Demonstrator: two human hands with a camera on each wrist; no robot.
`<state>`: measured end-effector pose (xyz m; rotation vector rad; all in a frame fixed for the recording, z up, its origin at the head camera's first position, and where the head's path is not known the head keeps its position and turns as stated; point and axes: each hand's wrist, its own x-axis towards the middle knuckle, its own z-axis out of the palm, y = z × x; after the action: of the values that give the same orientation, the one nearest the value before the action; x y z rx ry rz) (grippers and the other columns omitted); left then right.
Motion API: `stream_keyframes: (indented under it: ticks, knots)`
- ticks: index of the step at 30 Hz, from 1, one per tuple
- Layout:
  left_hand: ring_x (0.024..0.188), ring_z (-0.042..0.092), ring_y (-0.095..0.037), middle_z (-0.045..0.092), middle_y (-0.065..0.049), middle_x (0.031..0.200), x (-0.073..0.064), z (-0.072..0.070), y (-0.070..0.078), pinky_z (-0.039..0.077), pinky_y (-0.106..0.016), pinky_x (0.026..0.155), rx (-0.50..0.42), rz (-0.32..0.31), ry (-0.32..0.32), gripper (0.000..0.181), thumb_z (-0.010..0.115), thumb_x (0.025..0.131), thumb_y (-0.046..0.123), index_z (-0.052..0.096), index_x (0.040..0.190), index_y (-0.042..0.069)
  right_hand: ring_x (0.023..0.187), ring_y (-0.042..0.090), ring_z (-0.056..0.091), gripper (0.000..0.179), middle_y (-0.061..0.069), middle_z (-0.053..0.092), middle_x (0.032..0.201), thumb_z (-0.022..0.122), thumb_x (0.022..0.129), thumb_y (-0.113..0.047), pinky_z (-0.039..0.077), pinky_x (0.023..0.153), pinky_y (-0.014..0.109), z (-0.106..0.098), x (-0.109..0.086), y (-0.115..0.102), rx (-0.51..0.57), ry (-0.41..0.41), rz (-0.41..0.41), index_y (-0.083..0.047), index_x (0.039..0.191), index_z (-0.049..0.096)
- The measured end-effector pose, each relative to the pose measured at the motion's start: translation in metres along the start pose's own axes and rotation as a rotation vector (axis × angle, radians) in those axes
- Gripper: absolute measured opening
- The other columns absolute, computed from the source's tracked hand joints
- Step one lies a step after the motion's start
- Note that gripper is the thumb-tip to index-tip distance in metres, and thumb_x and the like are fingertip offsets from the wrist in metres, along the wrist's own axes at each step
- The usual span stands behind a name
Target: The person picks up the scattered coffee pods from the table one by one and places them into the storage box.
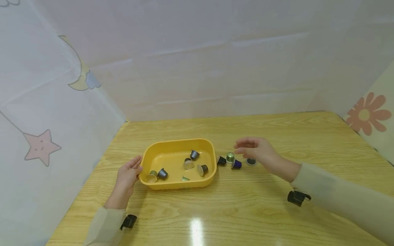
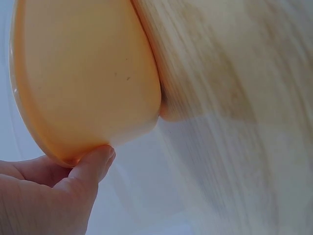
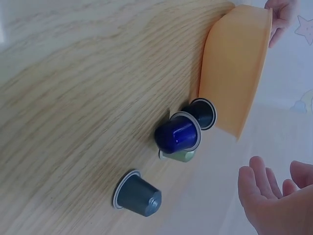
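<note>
My left hand [image 1: 125, 177] grips the left end of a yellow plastic tray [image 1: 176, 185], its thumb [image 2: 93, 166] at the rim in the left wrist view. Inside the tray lie several coffee capsules, among them a grey one [image 1: 194, 155] at the back. My right hand [image 1: 260, 149] hovers with relaxed fingers and nothing in them, above loose capsules right of the tray. Those are a black capsule [image 3: 202, 113], a purple-blue capsule [image 3: 177, 134], a light green capsule [image 1: 230, 157] and, set apart, a dark grey-green capsule [image 3: 137, 194].
The tray stands on a wood-grain table [image 1: 240, 212]. Pale printed sheets hang behind and at both sides, with a pink star [image 1: 41, 147] on the left and an orange flower [image 1: 367, 114] on the right. Each wrist carries a black camera mount [image 1: 298, 197].
</note>
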<state>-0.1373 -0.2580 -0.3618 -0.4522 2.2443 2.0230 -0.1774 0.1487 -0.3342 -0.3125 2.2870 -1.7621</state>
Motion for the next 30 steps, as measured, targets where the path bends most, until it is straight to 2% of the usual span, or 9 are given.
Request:
stream_keyframes:
  ticks: [6,11,18,22,27,30]
  knots:
    - [0.142,0.026,-0.031,0.022,-0.02,0.156,0.0,0.0,-0.001,0.033,-0.039,0.108,0.001,-0.001,0.001,0.055,0.037,0.1,-0.009,0.019,0.152,-0.006,0.101,0.011,0.064,0.044,0.025,0.057,0.129,0.062,0.096,-0.011,0.054,0.09,0.034,-0.005,-0.003,0.002,0.005,0.015,0.008,0.011,0.132,0.049]
    - [0.142,0.025,-0.031,0.022,-0.02,0.156,0.0,-0.001,-0.001,0.032,-0.039,0.109,-0.006,-0.006,0.002,0.055,0.037,0.1,-0.008,0.019,0.152,-0.006,0.108,0.018,0.063,0.042,0.024,0.057,0.13,0.06,0.098,-0.01,0.052,0.094,0.038,-0.009,-0.004,0.006,-0.003,0.025,0.008,0.01,0.133,0.05]
    - [0.142,0.025,-0.031,0.022,-0.02,0.156,0.0,0.0,-0.001,0.032,-0.039,0.109,-0.006,-0.005,0.0,0.055,0.038,0.1,-0.007,0.018,0.152,-0.005,0.1,0.005,0.061,0.043,0.025,0.055,0.132,0.06,0.098,-0.011,0.051,0.096,0.037,-0.016,-0.004,0.013,-0.053,0.052,0.025,0.008,0.135,0.05]
    - [0.142,0.026,-0.031,0.022,-0.02,0.156,0.0,0.0,-0.001,0.033,-0.039,0.109,-0.005,-0.007,0.007,0.055,0.038,0.1,-0.008,0.019,0.152,-0.005,0.101,0.004,0.061,0.043,0.027,0.053,0.133,0.06,0.098,-0.01,0.05,0.096,0.035,-0.019,-0.005,0.017,-0.078,0.051,0.015,0.01,0.135,0.049]
    - [0.142,0.026,-0.031,0.023,-0.02,0.156,0.0,0.001,0.0,0.032,-0.039,0.109,-0.009,-0.006,0.011,0.055,0.038,0.1,-0.008,0.02,0.152,-0.005,0.107,0.011,0.06,0.044,0.028,0.051,0.135,0.059,0.098,-0.008,0.05,0.096,0.028,-0.024,-0.005,0.024,-0.107,0.06,0.017,0.011,0.136,0.047]
    - [0.142,0.025,-0.032,0.022,-0.021,0.156,0.0,0.001,0.0,0.032,-0.04,0.109,-0.012,0.0,0.008,0.055,0.038,0.1,-0.008,0.019,0.152,-0.005,0.115,0.024,0.058,0.045,0.027,0.05,0.137,0.059,0.098,-0.008,0.048,0.099,0.032,-0.026,-0.004,0.028,-0.128,0.062,0.028,0.011,0.137,0.047]
